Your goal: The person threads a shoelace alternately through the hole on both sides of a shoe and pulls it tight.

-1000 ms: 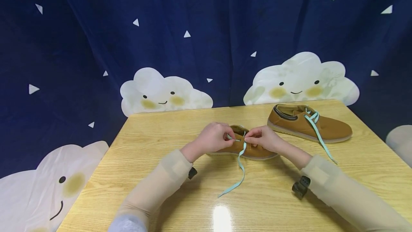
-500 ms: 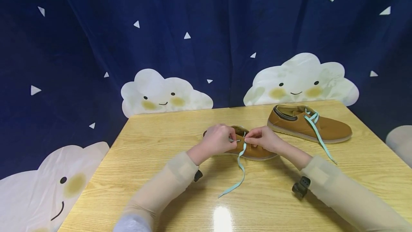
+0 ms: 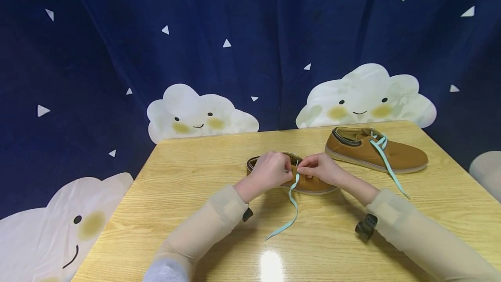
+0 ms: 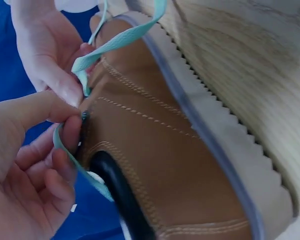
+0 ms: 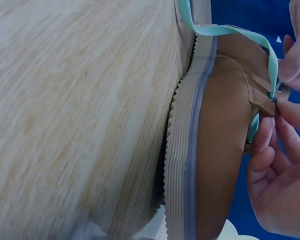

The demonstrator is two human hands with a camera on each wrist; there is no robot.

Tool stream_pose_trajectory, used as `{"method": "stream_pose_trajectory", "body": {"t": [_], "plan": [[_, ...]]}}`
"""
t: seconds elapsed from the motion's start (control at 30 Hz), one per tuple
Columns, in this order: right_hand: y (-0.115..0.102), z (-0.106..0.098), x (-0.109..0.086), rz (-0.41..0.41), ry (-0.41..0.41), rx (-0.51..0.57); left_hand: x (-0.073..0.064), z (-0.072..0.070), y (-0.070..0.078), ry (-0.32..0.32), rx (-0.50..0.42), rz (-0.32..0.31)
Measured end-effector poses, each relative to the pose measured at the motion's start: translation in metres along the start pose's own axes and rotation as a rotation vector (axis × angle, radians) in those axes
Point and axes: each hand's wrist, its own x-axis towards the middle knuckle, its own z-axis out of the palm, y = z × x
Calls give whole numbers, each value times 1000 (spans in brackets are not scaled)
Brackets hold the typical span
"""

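Observation:
A brown shoe [image 3: 313, 185] lies on the table, its toe to the right in the head view. A mint-green shoelace [image 3: 292, 199] comes out through an eyelet and trails onto the table. My left hand [image 3: 271, 169] pinches the lace at the edge of the eyelet flap; in the left wrist view a stretch of lace [image 4: 65, 147] runs behind its fingers toward the dark-lined collar [image 4: 115, 185]. My right hand [image 3: 322, 169] pinches the shoe's eyelet flap [image 5: 265, 102] between thumb and fingers, just in front of the left fingertips. The lace's tip at the left fingers is hidden.
A second brown shoe [image 3: 395, 156], with a mint-green lace [image 3: 387, 164] hanging over its side, stands at the back right of the wooden table [image 3: 176, 195]. Behind the table hangs a dark blue curtain [image 3: 219, 3] with cloud prints.
My left hand has moved slightly right and down, closer to the right hand, and now covers the short stretch of lace seen before. The right hand has stayed in place.

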Motion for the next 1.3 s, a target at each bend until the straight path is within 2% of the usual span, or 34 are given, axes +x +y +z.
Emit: {"method": "stream_pose_trajectory", "body": {"t": [0.17,0.27,0.37,0.47,0.6,0.7,0.87,0.97,1.07,1.2,1.3], "plan": [[-1,1,-1,-24,-4,-4,-4,4,-4,51,72,64],[-1,1,-1,-20,1,-5,-5,7,-9,110,64,104],[-1,0,0,-5,-1,0,-5,11,-14,151,-11,85],[-1,-1,0,6,-9,6,-4,14,-18,168,-62,35],[-1,-3,-1,4,-19,0,-3,15,-21,151,-114,-1],[-1,-4,0,11,-26,-3,-3,16,-23,134,-166,3],[0,-7,3,10,-18,12,-4,19,-25,153,-171,55],[1,-10,7,-9,6,17,-5,21,-25,193,-139,110],[0,-11,12,-15,22,-32,-7,23,-25,235,-112,160],[-4,-8,17,38,-12,-69,-9,25,-24,267,-106,191],[-5,-5,20,97,-59,-54,-9,26,-24,279,-98,203]]}}
